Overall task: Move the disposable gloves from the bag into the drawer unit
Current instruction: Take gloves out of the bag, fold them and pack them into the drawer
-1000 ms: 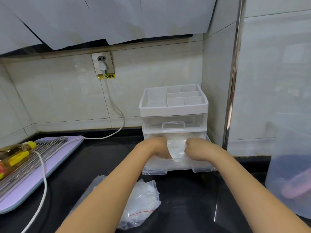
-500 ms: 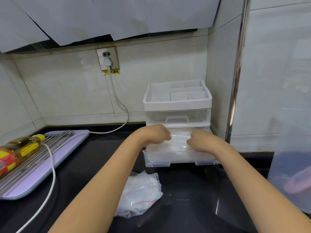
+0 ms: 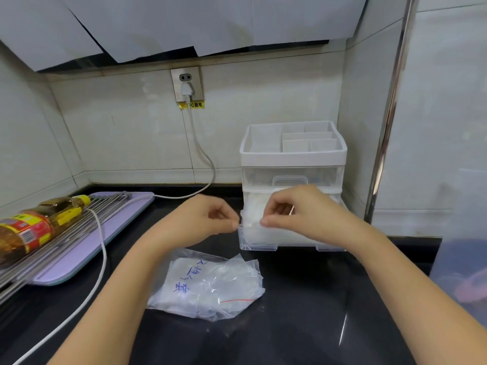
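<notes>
Both forearms are bare (wrists too), and so are the left hand (image 3: pixel 204 222) and right hand (image 3: pixel 303 216)

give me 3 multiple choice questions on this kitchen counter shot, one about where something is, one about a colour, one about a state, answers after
1. Where does the bag lie?
A. in the top tray
B. on the black counter in front of the drawer unit
C. on the purple board

2. What colour is the handwriting on the bag?
A. blue
B. green
C. orange

3. How is the lower drawer?
A. pushed fully shut
B. pulled out, with gloves inside
C. lifted out of the unit and lying apart from it

Answers:
1 B, it rests on the dark surface just in front of the unit.
2 A, the strokes are blue ink.
3 B, its front juts out past the upper drawer, and whitish gloves fill it.
</notes>
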